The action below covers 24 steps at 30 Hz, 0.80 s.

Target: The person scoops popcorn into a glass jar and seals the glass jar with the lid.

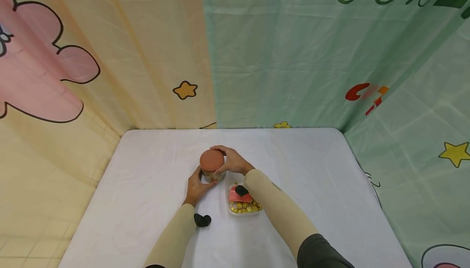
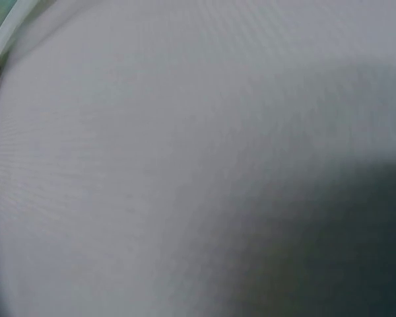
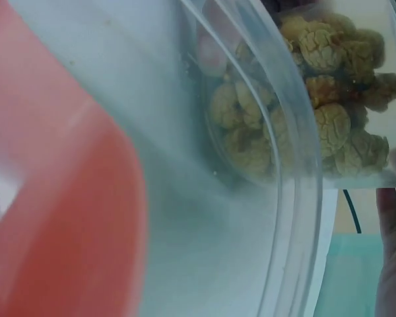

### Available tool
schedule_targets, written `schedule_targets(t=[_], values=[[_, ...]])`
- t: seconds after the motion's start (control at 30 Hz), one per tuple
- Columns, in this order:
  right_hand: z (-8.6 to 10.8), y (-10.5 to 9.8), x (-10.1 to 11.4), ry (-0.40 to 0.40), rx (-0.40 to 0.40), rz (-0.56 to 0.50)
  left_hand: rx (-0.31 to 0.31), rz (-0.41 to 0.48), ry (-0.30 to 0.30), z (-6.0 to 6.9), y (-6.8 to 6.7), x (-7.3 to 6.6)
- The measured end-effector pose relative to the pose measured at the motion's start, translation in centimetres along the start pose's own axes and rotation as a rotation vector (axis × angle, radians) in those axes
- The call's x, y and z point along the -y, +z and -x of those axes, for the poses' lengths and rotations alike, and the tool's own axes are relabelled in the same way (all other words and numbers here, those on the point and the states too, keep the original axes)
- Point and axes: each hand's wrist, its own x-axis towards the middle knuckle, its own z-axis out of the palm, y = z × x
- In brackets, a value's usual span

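A clear jar (image 1: 213,177) with a round terracotta-coloured lid (image 1: 211,160) is between the two hands, towards the back of the table. Low on its near left side, the left hand (image 1: 197,188) holds the jar. Fingers and thumb of the right hand (image 1: 234,162) grip around the lid from the right. In the right wrist view the jar (image 3: 333,132) shows wrinkled, tan dried pieces inside. Close below the right hand is a clear plastic container (image 1: 242,214) holding small yellow pieces and a pink object (image 1: 236,195); the right forearm partly covers it.
A white cloth covers the table (image 1: 147,186). Patterned curtains (image 1: 271,56) hang behind it and at both sides. Black wrist devices (image 1: 202,220) sit by each forearm. The left wrist view mostly shows blurred cloth (image 2: 119,145) and a dark shape.
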Motion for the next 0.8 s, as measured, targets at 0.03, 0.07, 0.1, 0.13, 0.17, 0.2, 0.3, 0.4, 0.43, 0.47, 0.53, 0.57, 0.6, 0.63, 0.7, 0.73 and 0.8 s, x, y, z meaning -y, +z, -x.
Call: schedule_targets(t=[0.03, 0.07, 0.1, 0.13, 0.17, 0.2, 0.3, 0.4, 0.43, 0.47, 0.53, 0.57, 0.6, 0.63, 0.7, 0.73, 0.8], values=[[-0.03, 0.09, 0.00, 0.001, -0.013, 0.003, -0.002, 0.003, 0.000, -0.03, 0.01, 0.02], [-0.03, 0.18, 0.00, 0.002, -0.024, 0.007, -0.003, 0.006, -0.001, -0.05, 0.04, 0.06], [-0.06, 0.26, -0.05, 0.009, -0.036, 0.009, -0.005, 0.011, 0.001, -0.06, 0.05, 0.08], [-0.07, 0.32, -0.04, 0.017, -0.045, 0.009, -0.006, 0.011, 0.005, -0.08, 0.05, 0.09], [-0.09, 0.40, -0.03, 0.027, -0.054, 0.013, -0.006, 0.011, 0.008, -0.09, 0.04, 0.11], [-0.08, 0.44, 0.02, 0.035, -0.063, 0.014, -0.007, 0.008, 0.014, -0.09, 0.03, 0.13], [-0.10, 0.48, 0.19, 0.042, -0.068, 0.018, -0.016, 0.008, 0.031, -0.10, -0.04, 0.16], [-0.04, 0.39, 0.37, 0.030, -0.043, 0.009, -0.020, 0.006, 0.042, -0.09, -0.05, 0.16], [-0.04, 0.33, 0.36, 0.024, -0.024, 0.001, -0.020, 0.006, 0.042, -0.10, -0.04, 0.16], [-0.02, 0.24, 0.35, 0.021, -0.002, -0.015, -0.019, 0.005, 0.039, -0.10, -0.02, 0.16], [-0.01, 0.08, 0.28, 0.016, 0.044, -0.042, -0.014, -0.002, 0.037, -0.13, 0.01, 0.16], [-0.01, -0.02, 0.24, 0.012, 0.069, -0.053, -0.012, -0.005, 0.032, -0.13, 0.04, 0.19], [-0.03, -0.10, 0.17, 0.008, 0.087, -0.058, -0.012, -0.006, 0.029, -0.14, 0.08, 0.23], [-0.04, -0.16, 0.10, 0.006, 0.101, -0.060, -0.011, -0.005, 0.027, -0.13, 0.11, 0.27], [-0.06, -0.24, 0.04, 0.003, 0.106, -0.055, -0.013, -0.001, 0.026, -0.11, 0.16, 0.33], [-0.09, -0.25, 0.01, -0.002, 0.101, -0.048, -0.014, -0.001, 0.028, -0.11, 0.17, 0.37], [-0.12, -0.25, 0.02, -0.002, 0.076, -0.042, -0.017, 0.006, 0.030, -0.10, 0.22, 0.44]])
